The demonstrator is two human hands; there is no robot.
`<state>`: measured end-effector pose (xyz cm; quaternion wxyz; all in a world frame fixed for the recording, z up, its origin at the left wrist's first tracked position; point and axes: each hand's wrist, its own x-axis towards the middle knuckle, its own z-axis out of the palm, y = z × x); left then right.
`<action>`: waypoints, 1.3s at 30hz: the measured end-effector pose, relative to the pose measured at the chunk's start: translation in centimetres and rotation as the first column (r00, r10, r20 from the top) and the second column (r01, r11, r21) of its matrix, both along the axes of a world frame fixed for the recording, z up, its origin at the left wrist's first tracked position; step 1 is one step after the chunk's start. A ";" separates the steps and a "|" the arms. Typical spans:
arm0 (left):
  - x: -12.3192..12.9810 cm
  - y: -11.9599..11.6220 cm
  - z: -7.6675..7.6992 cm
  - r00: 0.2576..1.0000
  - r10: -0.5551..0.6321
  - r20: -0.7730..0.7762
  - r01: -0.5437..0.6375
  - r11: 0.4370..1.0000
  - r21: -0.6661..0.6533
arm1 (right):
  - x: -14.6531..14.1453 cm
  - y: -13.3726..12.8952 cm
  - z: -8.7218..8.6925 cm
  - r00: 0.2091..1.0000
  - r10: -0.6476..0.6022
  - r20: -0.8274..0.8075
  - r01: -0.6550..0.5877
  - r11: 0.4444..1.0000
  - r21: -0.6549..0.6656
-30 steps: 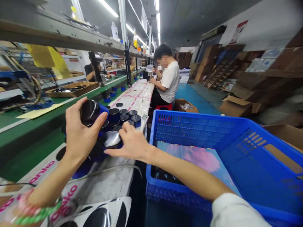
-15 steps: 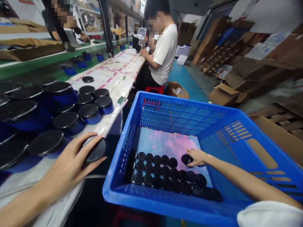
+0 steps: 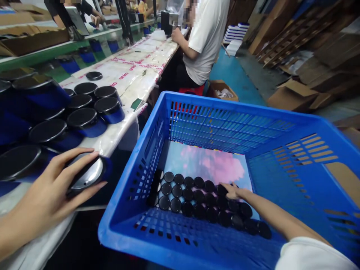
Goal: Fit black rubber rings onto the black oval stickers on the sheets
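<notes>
My left hand (image 3: 56, 183) curls around a round blue container with a black lid (image 3: 87, 174), tilted at the table's edge; the lid catches the light. Inside the blue plastic basket (image 3: 242, 108), my right hand (image 3: 234, 191) has its fingers on a black round container (image 3: 221, 190) at the end of the rear row. Rows of similar black round containers (image 3: 194, 195) sit close together on a blue-and-pink sheet (image 3: 210, 161) covering the basket floor. Left of the basket, a crowd of blue containers with black lids (image 3: 86, 120) stands on the white-covered table.
The white-covered table (image 3: 132, 78) runs away along the left, with a lone black-lidded piece (image 3: 94, 75) on it. A co-worker in a white shirt (image 3: 209, 41) sits farther along. Cardboard boxes (image 3: 294, 93) lie on the floor at right.
My right hand has brought its container left against the rear row's end. My left hand has shifted left and down in view with its container. The view has tilted down.
</notes>
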<state>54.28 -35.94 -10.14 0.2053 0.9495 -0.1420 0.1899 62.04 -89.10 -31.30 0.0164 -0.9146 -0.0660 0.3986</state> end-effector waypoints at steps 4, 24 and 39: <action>0.1 -0.4 0.9 0.998 -0.054 0.029 0.050 0.991 0.121 | 1.7 4.6 4.7 0.999 0.030 0.027 -0.034 0.981 0.192; 0.2 -0.5 1.4 0.985 -0.171 -0.012 0.172 0.985 0.025 | -11.3 22.6 20.5 0.891 0.263 0.370 -0.396 0.849 0.351; -2.6 0.4 3.8 0.957 -0.284 0.052 0.288 0.954 -0.083 | -13.3 26.8 19.9 0.665 0.163 0.729 -0.568 0.744 0.352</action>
